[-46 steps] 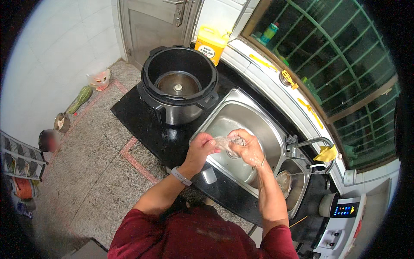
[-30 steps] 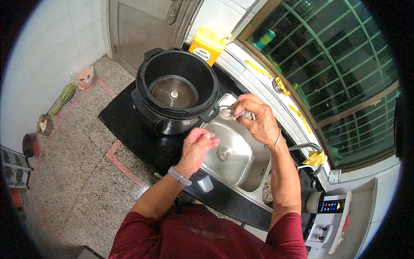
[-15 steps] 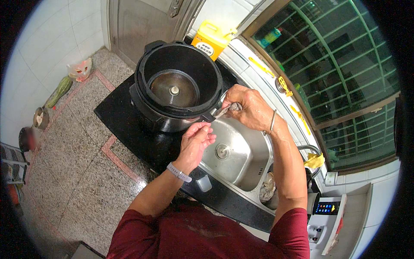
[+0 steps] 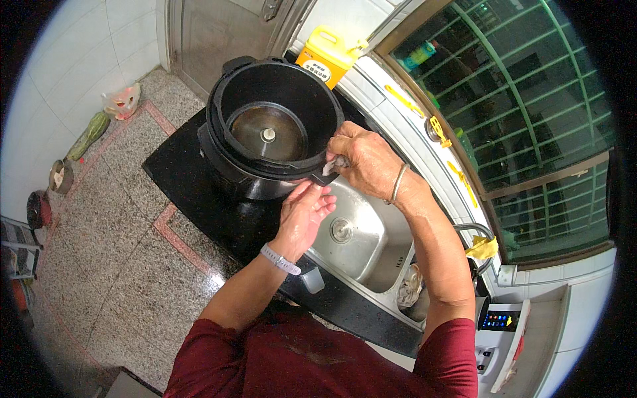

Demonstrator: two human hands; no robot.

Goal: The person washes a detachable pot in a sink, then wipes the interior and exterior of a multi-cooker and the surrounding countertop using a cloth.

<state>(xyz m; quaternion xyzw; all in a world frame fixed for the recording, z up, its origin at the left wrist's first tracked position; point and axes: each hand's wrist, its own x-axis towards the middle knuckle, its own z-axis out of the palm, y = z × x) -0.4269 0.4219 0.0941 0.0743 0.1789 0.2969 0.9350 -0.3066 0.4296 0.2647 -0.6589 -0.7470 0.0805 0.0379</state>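
Note:
A black electric pressure cooker body (image 4: 249, 182) stands on the black counter, its lid off. Inside, a round brownish heating plate with a pale centre knob shows at the bottom. Bunched in my right hand (image 4: 365, 162) is a wet greyish rag (image 4: 338, 163), pressed against the cooker's rim beside the side handle (image 4: 325, 178). My left hand (image 4: 302, 215) is just below that handle, palm turned up and fingers loosely apart, the fingertips touching the cooker's lower edge. What the hidden fingertips do underneath cannot be seen.
A steel sink (image 4: 361, 232) lies right of my left hand. Behind the cooker stands a yellow-orange jug (image 4: 325, 56). A small translucent container (image 4: 312, 280) sits on the counter's near edge. The barred window (image 4: 511, 99) is at right; a long green gourd (image 4: 89, 136) lies on the floor.
My right hand with the rag has moved a little left and nearer the cooker's rim. My left hand has shifted slightly, its fingertips now closer under the handle.

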